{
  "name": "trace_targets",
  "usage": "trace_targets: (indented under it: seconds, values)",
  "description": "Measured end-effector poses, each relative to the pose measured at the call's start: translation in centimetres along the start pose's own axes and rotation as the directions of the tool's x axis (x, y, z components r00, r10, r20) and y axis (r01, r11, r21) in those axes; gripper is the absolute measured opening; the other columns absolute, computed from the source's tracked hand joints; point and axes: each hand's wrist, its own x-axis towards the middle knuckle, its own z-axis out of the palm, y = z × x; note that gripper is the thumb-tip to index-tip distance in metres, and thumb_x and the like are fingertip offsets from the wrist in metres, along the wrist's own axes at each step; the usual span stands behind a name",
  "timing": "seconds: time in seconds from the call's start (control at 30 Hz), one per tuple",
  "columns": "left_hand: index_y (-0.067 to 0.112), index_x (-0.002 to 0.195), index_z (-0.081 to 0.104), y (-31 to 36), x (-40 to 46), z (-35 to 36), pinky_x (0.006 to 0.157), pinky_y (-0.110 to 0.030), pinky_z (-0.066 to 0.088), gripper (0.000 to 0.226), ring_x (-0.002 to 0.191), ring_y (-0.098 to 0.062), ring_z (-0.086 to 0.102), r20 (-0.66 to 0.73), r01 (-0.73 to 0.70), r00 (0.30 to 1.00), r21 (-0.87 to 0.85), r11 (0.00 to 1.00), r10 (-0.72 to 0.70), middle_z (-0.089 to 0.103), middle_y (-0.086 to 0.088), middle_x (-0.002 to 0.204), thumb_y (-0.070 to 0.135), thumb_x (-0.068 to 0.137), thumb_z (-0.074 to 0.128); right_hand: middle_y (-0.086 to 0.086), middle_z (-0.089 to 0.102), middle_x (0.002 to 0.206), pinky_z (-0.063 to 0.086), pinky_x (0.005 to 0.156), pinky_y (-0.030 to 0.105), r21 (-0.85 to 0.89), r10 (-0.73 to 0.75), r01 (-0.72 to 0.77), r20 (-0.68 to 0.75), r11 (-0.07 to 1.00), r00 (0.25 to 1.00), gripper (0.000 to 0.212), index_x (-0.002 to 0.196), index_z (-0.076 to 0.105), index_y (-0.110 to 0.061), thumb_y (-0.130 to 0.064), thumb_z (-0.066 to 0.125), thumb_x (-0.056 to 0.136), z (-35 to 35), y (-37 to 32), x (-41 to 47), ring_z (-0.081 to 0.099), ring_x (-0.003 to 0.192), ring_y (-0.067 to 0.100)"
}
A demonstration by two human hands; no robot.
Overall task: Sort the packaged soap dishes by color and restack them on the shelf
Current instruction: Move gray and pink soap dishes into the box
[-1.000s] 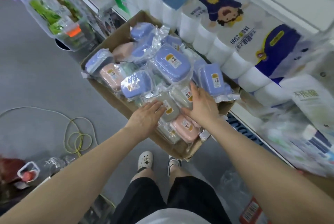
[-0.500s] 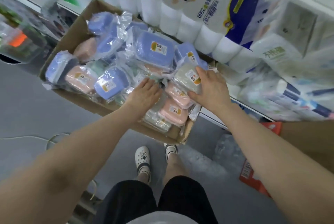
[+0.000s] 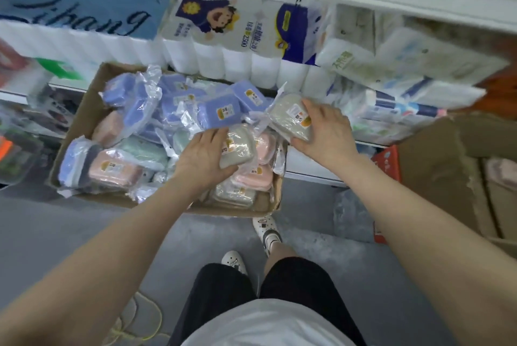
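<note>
- Gripping one grey-beige soap dish (image 3: 237, 147) in its clear wrapper, the left hand (image 3: 205, 157) has its fingers curled over the top and its thumb under the near edge, low over the right half of the cardboard box (image 3: 84, 110).
- Up at the box's far right corner, the right hand (image 3: 326, 127) holds a second grey-beige soap dish (image 3: 291, 116), fingers wrapped over its right end; this packet is tilted and lifted above the others.
- Inside the box, blue soap dishes (image 3: 221, 113) crowd the far side and the middle, most of them wrapped in crinkled plastic.
- Pink soap dishes (image 3: 114, 171) lie along the box's near left side, and more pink ones (image 3: 253, 176) sit at its near right, just under the left hand's packet.
- A pale green soap dish (image 3: 142, 150) shows between the blue and pink ones, left of the left hand.
- One more grey-beige packet (image 3: 233, 194) rests in the box's near right corner.
- Behind the box, packs of toilet rolls (image 3: 237, 38) fill the shelf; to the right of the box stand tissue packs (image 3: 391, 66).
- Right of the box, past a red carton (image 3: 387, 161), is a second, open cardboard box (image 3: 453, 166) with something pink at its edge, too blurred to name.
- Below the box are the person's black shorts (image 3: 251, 295) and white shoes (image 3: 267, 231) on a grey floor (image 3: 42, 228).
</note>
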Motion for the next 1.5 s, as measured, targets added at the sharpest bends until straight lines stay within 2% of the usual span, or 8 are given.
trace_targets:
  seconds: [0.23,0.5,0.73,0.93,1.07,1.27,1.5]
  values:
    - [0.014,0.146,0.033,3.9,0.4,-0.2,0.103,-0.044,0.04,0.088,0.123,-0.033,0.046,0.038,-0.063,0.997,0.003,0.998,0.062,0.047,-0.011,0.136,0.055,0.077,0.07,0.014,0.053,0.129,0.041,0.096,0.046,0.002,0.09,-0.09,-0.047,0.996,0.995,0.086,0.148,0.034,-0.02,-0.049,0.069,0.075,-2.1,3.6,-5.3,0.049,0.117,0.036]
    - [0.01,0.143,0.037,12.8,2.3,-2.1,0.099,-0.047,0.042,0.086,0.119,-0.036,0.049,-0.024,-0.199,0.979,0.046,0.979,0.201,0.049,-0.014,0.135,0.051,0.076,0.072,0.014,0.053,0.129,0.039,0.098,0.045,0.01,0.164,-0.164,-0.129,0.986,0.978,0.085,0.149,0.033,-0.02,-0.048,0.068,0.077,-6.2,10.6,-10.3,0.048,0.118,0.036]
    - [0.007,0.139,0.043,26.9,6.1,-1.4,0.099,-0.045,0.039,0.085,0.114,-0.038,0.05,-0.126,-0.293,0.947,0.026,0.956,0.294,0.053,-0.017,0.129,0.05,0.072,0.073,0.013,0.051,0.134,0.038,0.096,0.044,0.009,0.225,-0.229,-0.225,0.973,0.948,0.086,0.15,0.033,-0.02,-0.049,0.07,0.077,-11.4,22.5,-16.5,0.047,0.121,0.034]
    - [0.008,0.142,0.04,40.7,9.0,2.2,0.098,-0.045,0.04,0.088,0.115,-0.038,0.05,-0.128,-0.363,0.924,-0.006,0.932,0.36,0.052,-0.017,0.131,0.053,0.073,0.073,0.013,0.052,0.13,0.041,0.094,0.047,-0.027,0.335,-0.352,-0.249,0.936,0.909,0.085,0.148,0.035,-0.019,-0.05,0.068,0.076,-14.0,35.5,-21.3,0.048,0.117,0.035]
    - [0.011,0.145,0.036,45.8,10.3,4.8,0.101,-0.045,0.039,0.091,0.117,-0.037,0.048,-0.082,-0.339,0.939,-0.031,0.94,0.335,0.05,-0.015,0.134,0.058,0.074,0.068,0.014,0.053,0.128,0.041,0.095,0.046,-0.031,0.402,-0.413,-0.175,0.91,0.899,0.082,0.146,0.035,-0.019,-0.047,0.069,0.077,-13.4,42.0,-22.6,0.049,0.113,0.036]
    - [0.011,0.143,0.039,47.6,13.6,7.7,0.101,-0.046,0.041,0.093,0.115,-0.037,0.05,-0.008,-0.299,0.954,0.03,0.954,0.3,0.051,-0.016,0.133,0.072,0.074,0.051,0.019,0.051,0.13,0.041,0.094,0.046,-0.004,0.443,-0.443,0.037,0.897,0.896,0.085,0.145,0.035,-0.017,-0.04,0.074,0.073,-8.9,47.5,-20.1,0.051,0.114,0.039]
    - [0.011,0.144,0.039,47.4,18.9,10.0,0.104,-0.045,0.04,0.09,0.116,-0.034,0.05,0.045,-0.266,0.963,0.028,0.963,0.265,0.051,-0.014,0.133,0.066,0.076,0.061,0.015,0.044,0.135,0.042,0.099,0.042,-0.101,0.299,-0.281,0.315,0.954,0.901,0.093,0.151,0.02,-0.032,-0.039,0.074,0.076,-3.0,50.2,-13.3,0.046,0.119,0.035]
